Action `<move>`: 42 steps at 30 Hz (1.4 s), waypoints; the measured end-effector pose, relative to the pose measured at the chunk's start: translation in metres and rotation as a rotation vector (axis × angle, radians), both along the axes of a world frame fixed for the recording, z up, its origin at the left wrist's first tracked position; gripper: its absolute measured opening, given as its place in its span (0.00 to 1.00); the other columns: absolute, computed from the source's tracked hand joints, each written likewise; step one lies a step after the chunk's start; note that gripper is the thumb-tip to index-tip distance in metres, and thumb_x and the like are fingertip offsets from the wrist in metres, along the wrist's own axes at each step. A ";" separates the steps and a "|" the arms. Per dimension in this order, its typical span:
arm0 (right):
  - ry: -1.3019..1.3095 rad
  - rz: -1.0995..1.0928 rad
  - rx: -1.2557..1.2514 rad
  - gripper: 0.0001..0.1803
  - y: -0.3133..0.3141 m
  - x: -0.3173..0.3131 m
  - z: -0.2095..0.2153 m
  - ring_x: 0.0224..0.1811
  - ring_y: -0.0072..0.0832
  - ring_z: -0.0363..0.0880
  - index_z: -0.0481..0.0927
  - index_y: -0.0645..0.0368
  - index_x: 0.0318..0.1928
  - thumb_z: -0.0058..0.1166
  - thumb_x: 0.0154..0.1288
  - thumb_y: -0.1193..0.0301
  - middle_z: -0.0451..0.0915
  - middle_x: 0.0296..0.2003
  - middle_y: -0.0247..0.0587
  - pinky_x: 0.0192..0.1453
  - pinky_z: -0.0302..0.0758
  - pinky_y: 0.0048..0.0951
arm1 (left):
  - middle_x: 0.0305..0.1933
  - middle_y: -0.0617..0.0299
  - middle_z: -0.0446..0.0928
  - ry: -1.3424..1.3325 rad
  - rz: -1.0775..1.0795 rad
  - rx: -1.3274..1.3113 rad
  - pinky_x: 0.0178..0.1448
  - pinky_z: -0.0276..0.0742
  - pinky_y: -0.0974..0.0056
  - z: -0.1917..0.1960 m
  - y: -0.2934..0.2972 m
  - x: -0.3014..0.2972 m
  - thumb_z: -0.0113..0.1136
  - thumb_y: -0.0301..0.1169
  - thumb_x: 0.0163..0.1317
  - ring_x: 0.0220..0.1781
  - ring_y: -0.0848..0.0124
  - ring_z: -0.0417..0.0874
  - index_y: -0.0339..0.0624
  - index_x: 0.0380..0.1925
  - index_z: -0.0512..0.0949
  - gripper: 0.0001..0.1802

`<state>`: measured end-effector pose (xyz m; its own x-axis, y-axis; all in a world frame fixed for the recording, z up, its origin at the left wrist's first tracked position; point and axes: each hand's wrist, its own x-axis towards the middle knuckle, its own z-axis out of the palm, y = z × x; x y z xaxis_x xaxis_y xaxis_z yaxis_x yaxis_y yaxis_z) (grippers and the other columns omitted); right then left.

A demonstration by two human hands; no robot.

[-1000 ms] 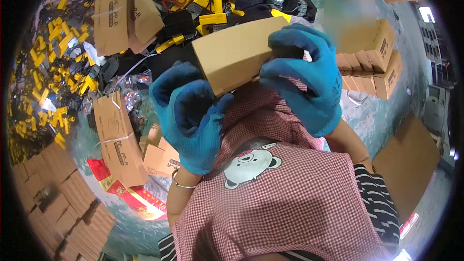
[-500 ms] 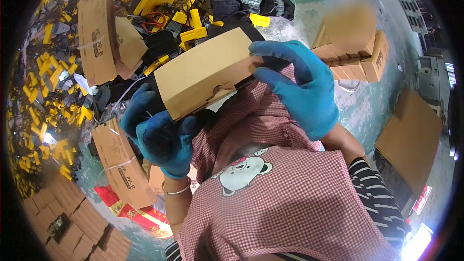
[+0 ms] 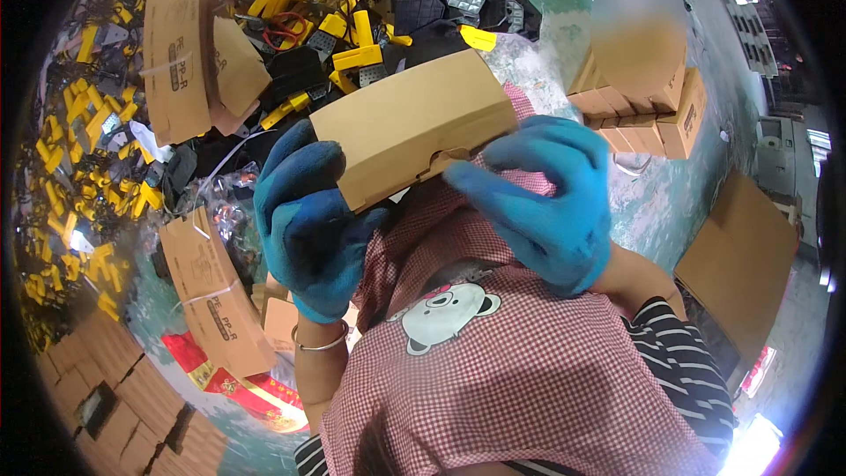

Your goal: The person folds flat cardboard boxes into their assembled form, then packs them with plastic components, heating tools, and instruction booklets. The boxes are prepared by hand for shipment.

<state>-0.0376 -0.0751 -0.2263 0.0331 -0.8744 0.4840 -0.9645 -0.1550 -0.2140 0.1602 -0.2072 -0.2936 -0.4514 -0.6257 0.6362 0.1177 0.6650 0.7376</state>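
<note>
A packing workshop: stacked cardboard boxes (image 3: 656, 97) beside heaps of yellow-and-black plastic parts (image 3: 352, 44) (strewn loose).

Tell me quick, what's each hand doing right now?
Left hand: closed on the lower left end of the brown cardboard box.
Right hand: fingers curled, fingertips at the box's tuck flap; a firm grip cannot be told.

You hold a plain brown cardboard box (image 3: 412, 128) between your hands, its long face toward you. Flattened brown cartons (image 3: 181, 48) lie at upper left among the yellow parts, and another (image 3: 211, 295) lies lower left beside a red and yellow packet (image 3: 231, 383). Small closed brown boxes (image 3: 656, 106) are stacked at upper right.
</note>
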 end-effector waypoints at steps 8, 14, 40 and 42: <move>-0.171 -0.213 0.079 0.24 -0.008 0.026 -0.015 0.43 0.36 0.75 0.82 0.47 0.53 0.69 0.53 0.70 0.76 0.38 0.33 0.47 0.70 0.38 | 0.57 0.51 0.78 -0.039 0.050 0.031 0.68 0.71 0.47 0.006 0.003 -0.008 0.79 0.25 0.46 0.67 0.46 0.74 0.45 0.37 0.75 0.21; -0.260 -0.154 0.297 0.22 -0.012 0.021 0.002 0.36 0.39 0.79 0.76 0.49 0.55 0.63 0.60 0.66 0.78 0.31 0.39 0.41 0.73 0.40 | 0.55 0.53 0.80 0.008 0.049 0.011 0.68 0.71 0.47 0.001 0.006 -0.008 0.79 0.25 0.47 0.66 0.46 0.74 0.45 0.36 0.75 0.21; -0.285 0.020 0.167 0.24 -0.001 0.004 0.003 0.33 0.42 0.80 0.79 0.51 0.57 0.63 0.57 0.72 0.81 0.36 0.40 0.37 0.75 0.40 | 0.73 0.44 0.60 -0.136 0.014 -0.057 0.73 0.68 0.45 -0.002 0.003 -0.026 0.82 0.38 0.44 0.75 0.42 0.63 0.50 0.54 0.76 0.35; -0.339 -0.026 0.268 0.28 0.005 0.011 0.003 0.33 0.43 0.81 0.76 0.50 0.61 0.63 0.58 0.74 0.81 0.34 0.42 0.37 0.76 0.40 | 0.76 0.42 0.57 -0.218 0.034 -0.089 0.73 0.68 0.49 0.002 0.003 -0.030 0.81 0.38 0.45 0.75 0.42 0.63 0.50 0.56 0.76 0.36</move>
